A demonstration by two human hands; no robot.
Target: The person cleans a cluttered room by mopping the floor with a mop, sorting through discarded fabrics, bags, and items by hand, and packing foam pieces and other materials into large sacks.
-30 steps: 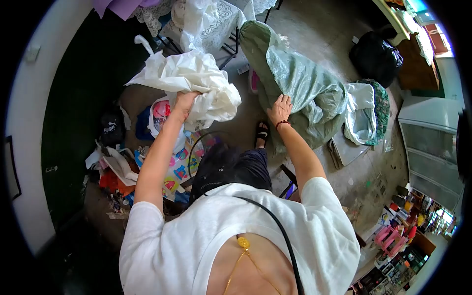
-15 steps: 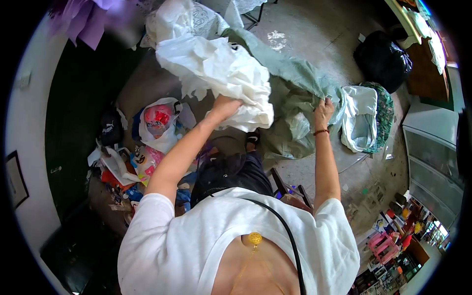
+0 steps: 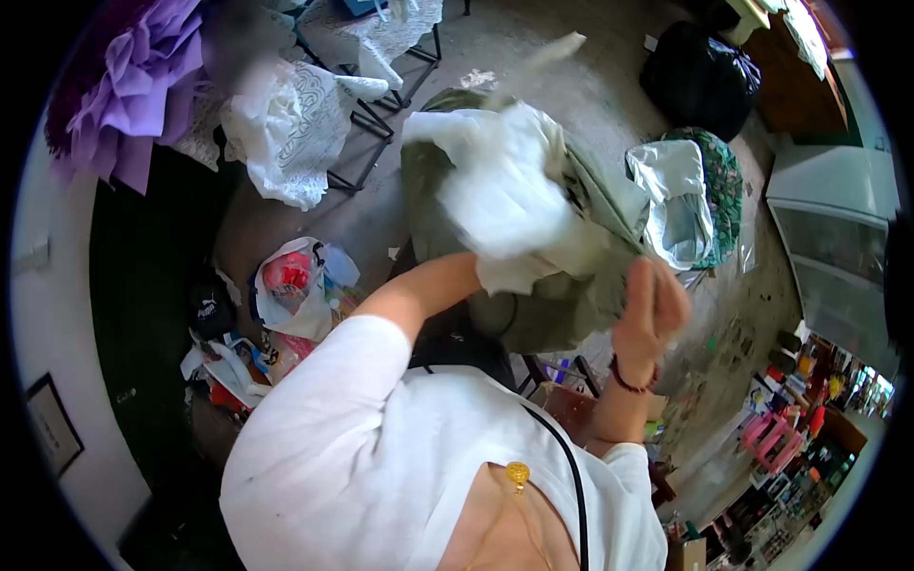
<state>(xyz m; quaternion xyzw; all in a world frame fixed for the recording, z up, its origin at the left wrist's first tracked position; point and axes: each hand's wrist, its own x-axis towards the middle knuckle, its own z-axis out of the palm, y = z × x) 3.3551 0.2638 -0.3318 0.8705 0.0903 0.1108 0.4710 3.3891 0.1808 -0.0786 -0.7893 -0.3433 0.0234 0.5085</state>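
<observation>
A bundle of crumpled white sheeting (image 3: 505,195), smeared by motion, lies over the mouth of a large grey-green sack (image 3: 433,190). My left hand (image 3: 474,272) is at the bundle's near edge, its fingers hidden behind the white folds it grips. On the right, my right hand (image 3: 653,306), a dark red bead bracelet at its wrist, is closed on the sack's rim and pulls it up toward me. The sack hangs in front of my lap between both arms.
A white-lined green patterned bag (image 3: 709,205) stands right of the sack, a black garbage bag (image 3: 703,81) behind it. Lace-covered stools (image 3: 295,124) stand ahead left. A white plastic bag with red contents (image 3: 290,276) sits among clutter. A pink stool (image 3: 771,440) is far right.
The white bundle has moved right and over the sack's mouth with my left hand. My right hand has come nearer to me, and the sack is spread wider. My view has turned slightly.
</observation>
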